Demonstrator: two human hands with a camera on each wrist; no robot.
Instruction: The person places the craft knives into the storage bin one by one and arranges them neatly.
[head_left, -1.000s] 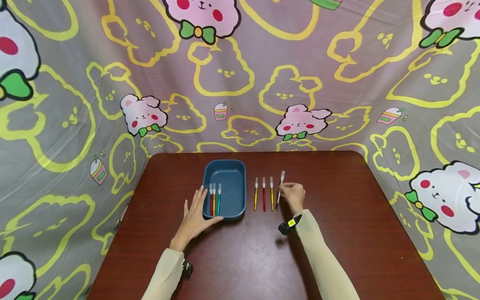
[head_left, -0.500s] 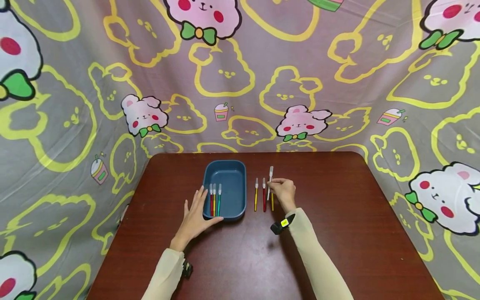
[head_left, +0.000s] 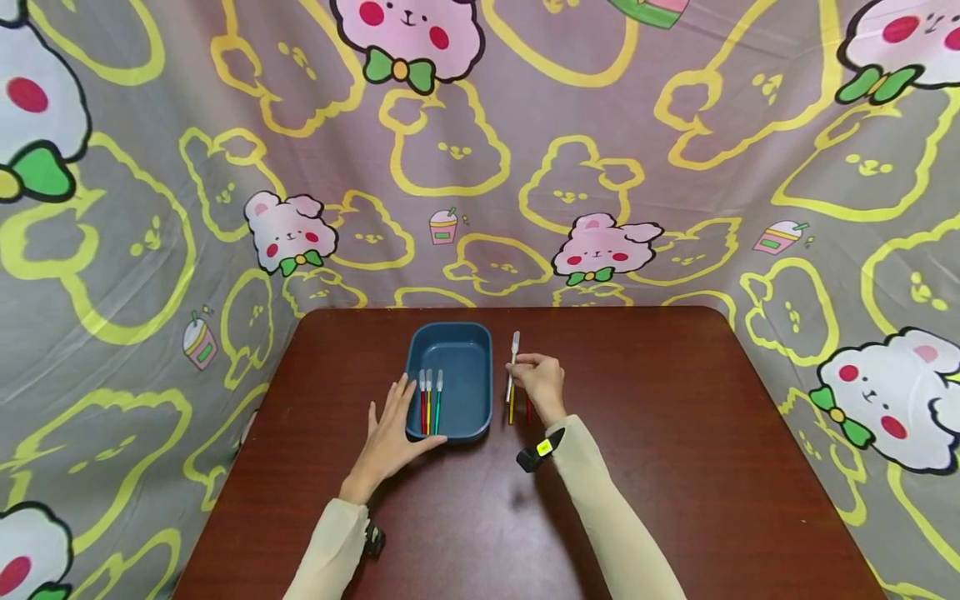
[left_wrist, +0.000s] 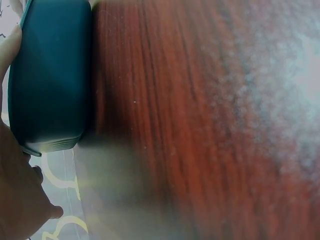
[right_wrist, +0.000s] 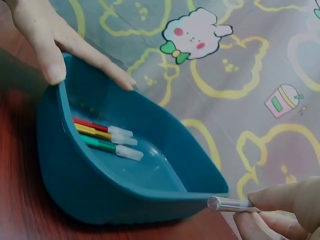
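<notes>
In the head view, my right hand [head_left: 543, 383] pinches a slim silver pen-shaped stick with a clear cap [head_left: 515, 343] between thumb and fingers. It hovers over a yellow capped stick [head_left: 512, 412] on the table; a red one [head_left: 528, 411] shows partly beside it. My left hand [head_left: 384, 440] rests at the near-left corner of a blue rectangular tray [head_left: 468, 375], fingers straight along its left rim, thumb on the near rim. Inside lie a red [right_wrist: 90, 123], a yellow [right_wrist: 95, 131] and a green capped stick [right_wrist: 100, 143]. The held stick's silver end [right_wrist: 225, 203] points toward the tray.
The brown wooden table [head_left: 675, 467] extends around the tray on all sides. Behind and beside it hangs a grey curtain [head_left: 480, 150] with cartoon bears and rabbits. Both wrists wear small dark cameras.
My right hand has carried the silver stick leftward across the row of sticks, nearer the tray. It now hides the second yellow stick of the row. My left hand stays in place.
</notes>
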